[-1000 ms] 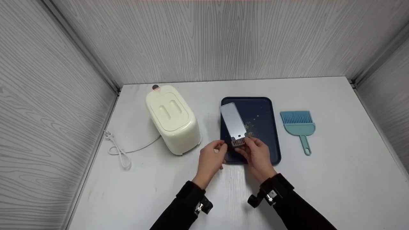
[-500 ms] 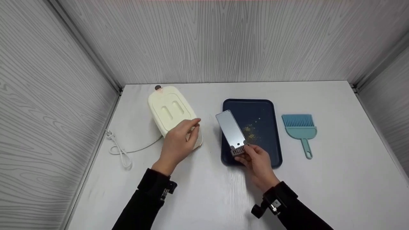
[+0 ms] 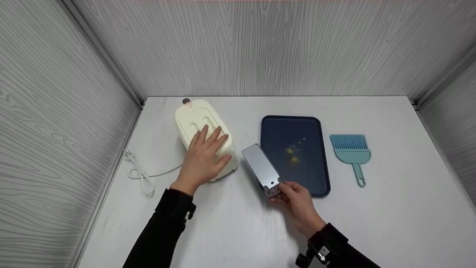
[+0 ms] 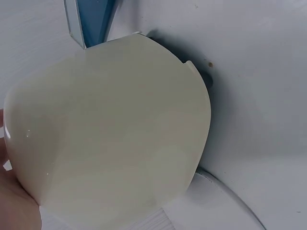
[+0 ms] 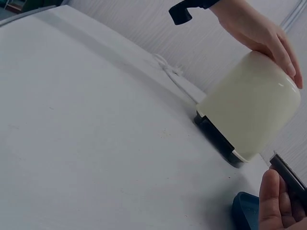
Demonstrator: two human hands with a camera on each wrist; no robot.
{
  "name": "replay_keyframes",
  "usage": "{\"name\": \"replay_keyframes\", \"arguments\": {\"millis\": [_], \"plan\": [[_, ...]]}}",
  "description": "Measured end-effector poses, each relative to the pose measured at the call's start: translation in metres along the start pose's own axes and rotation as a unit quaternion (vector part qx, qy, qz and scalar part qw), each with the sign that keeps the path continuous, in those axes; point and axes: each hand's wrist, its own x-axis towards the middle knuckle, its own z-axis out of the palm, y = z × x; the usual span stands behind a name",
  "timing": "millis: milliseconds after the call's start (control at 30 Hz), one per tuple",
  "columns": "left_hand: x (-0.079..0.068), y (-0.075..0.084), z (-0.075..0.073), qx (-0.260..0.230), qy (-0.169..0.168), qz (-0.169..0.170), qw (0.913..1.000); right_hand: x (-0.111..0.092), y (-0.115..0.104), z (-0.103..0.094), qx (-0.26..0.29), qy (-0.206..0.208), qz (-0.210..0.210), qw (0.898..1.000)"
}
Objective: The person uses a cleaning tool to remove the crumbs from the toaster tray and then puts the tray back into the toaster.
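A cream toaster (image 3: 184,115) with a lid stands at the left of the table. My left hand (image 3: 200,162) rests palm down on its top, fingers spread. In the left wrist view, the toaster's rounded end (image 4: 120,120) fills the middle, with part of that hand at the left edge. My right hand (image 3: 297,204) pinches the slotted grey end of a flat metal crumb tray (image 3: 260,165), tilted beside the navy tray's left edge. The right wrist view shows a dark slot (image 5: 216,134) low on the toaster, near the crumb tray (image 5: 288,175).
A navy tray (image 3: 290,128) right of the toaster bears yellowish crumbs (image 3: 292,154). Farther right lies a teal brush and dustpan set (image 3: 352,154). The toaster's white cord (image 3: 139,173) lies bundled at the left. Wood-grain panels (image 3: 267,48) border the table.
My left hand has left the crumb tray's end and moved left onto the toaster, its fingers spreading. My right hand has drawn the crumb tray off the navy tray, leftward and nearer me.
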Motion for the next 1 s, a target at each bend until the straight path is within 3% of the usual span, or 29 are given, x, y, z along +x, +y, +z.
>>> {"name": "replay_keyframes", "arguments": {"millis": [167, 300, 600, 1000], "plan": [[0.005, 0.001, 0.0, 0.052, -0.054, -0.024, 0.9969, -0.001, 0.003, 0.0, -0.015, -0.001, 0.016, 1.0], [0.007, 0.001, 0.003, 0.077, -0.07, -0.046, 0.9935, -0.002, 0.004, 0.001, -0.024, -0.008, 0.027, 0.999], [0.012, 0.002, 0.013, 0.113, -0.028, -0.048, 0.9921, -0.007, 0.008, -0.001, -0.044, -0.021, 0.045, 0.998], [0.02, 0.007, 0.019, 0.121, -0.021, -0.069, 0.99, -0.007, 0.018, -0.002, -0.054, -0.059, 0.055, 0.995]]}}
